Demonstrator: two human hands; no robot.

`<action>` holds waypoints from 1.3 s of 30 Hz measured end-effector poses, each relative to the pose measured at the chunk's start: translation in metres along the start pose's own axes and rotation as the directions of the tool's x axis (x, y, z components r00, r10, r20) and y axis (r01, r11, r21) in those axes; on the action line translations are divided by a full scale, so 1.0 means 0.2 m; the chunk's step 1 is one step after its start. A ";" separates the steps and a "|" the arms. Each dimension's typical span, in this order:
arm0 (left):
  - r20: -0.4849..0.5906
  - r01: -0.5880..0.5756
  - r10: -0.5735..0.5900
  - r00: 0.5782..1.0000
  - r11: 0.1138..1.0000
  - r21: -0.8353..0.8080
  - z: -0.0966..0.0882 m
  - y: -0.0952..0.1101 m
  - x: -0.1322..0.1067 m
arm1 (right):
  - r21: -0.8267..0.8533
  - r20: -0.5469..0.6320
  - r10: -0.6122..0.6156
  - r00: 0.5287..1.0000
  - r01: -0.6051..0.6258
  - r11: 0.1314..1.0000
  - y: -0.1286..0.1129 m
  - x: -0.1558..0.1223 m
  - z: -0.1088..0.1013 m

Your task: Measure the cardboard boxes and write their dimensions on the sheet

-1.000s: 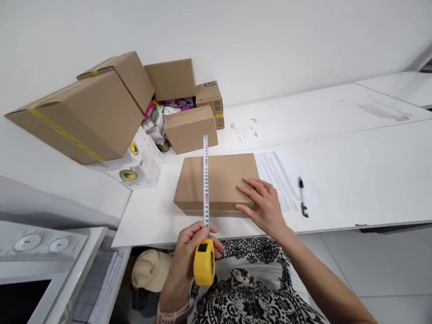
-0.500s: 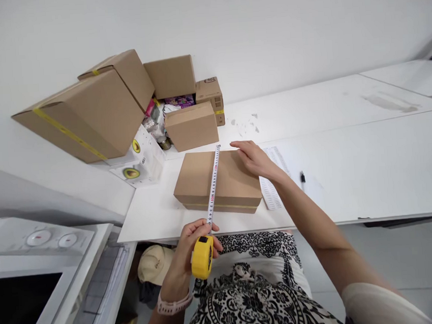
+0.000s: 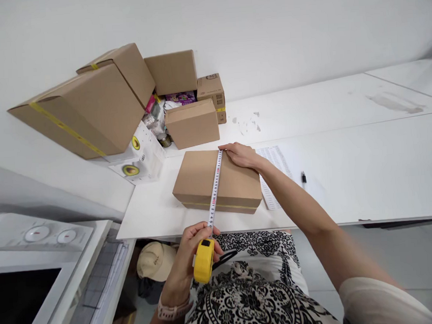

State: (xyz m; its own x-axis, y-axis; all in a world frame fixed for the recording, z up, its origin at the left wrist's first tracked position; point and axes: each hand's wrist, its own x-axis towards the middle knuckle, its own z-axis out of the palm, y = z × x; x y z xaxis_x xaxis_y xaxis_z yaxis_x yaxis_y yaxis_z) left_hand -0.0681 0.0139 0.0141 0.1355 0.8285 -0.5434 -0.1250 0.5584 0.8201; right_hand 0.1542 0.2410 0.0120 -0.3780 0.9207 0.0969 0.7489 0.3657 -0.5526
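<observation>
1. Your left hand (image 3: 195, 238) grips the tape measure (image 3: 203, 261); your right hand (image 3: 242, 155) touches the tip of the blade (image 3: 214, 190), pinching or pressing, I cannot tell.
2. The box (image 3: 193, 178) lies on the table (image 3: 353, 172), under the blade.
3. If your right hand slips, the tip could slide sideways and slant the blade.
4. Digits mark the blade; print on the sheet (image 3: 275, 162) is too small to read.

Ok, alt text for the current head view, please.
A left hand holds a yellow tape measure, its tape out across a cardboard box on a white table, and the right hand is at the far end. A printed sheet and a pen lie right of the box; more boxes stand behind.
</observation>
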 end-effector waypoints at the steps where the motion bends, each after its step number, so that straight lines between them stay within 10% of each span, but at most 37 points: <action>1: 0.003 0.006 -0.006 1.000 1.000 0.004 0.00 -0.01 0.00 | 0.014 -0.007 0.010 1.000 -0.010 1.000 0.00 -0.01 0.00; 22: 0.029 -0.012 0.011 1.000 1.000 0.007 -0.02 -0.07 -0.03 | 0.104 -0.016 0.019 1.000 -0.017 0.994 0.00 -0.01 0.03; 25: 0.072 -0.066 0.065 0.995 0.998 0.017 -0.03 -0.08 -0.04 | 0.157 -0.157 -0.014 0.987 0.039 0.987 0.01 -0.01 0.03; 30: -0.160 -0.419 0.432 0.887 0.901 0.114 -0.12 -0.05 -0.02 | 0.294 -0.686 0.147 0.712 0.087 0.952 0.05 -0.18 0.02; 34: -0.436 -0.523 0.536 0.723 0.837 0.163 -0.27 -0.04 0.09 | 0.471 -0.753 0.368 0.545 0.056 0.881 0.13 -0.53 0.20; 39: -0.356 -0.339 0.321 0.877 0.941 0.014 -0.41 -0.05 0.25 | 0.613 -0.464 0.431 0.774 -0.071 0.787 0.13 -0.93 0.53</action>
State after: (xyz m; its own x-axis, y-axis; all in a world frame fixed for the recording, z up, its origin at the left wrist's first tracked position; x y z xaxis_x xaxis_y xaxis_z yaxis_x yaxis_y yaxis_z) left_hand -0.1402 0.0532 -0.0367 -0.2715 0.9216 -0.2772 -0.1492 0.2442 0.9582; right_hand 0.1862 0.0652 -0.1094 0.2831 0.9333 0.2208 0.2820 0.1391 -0.9493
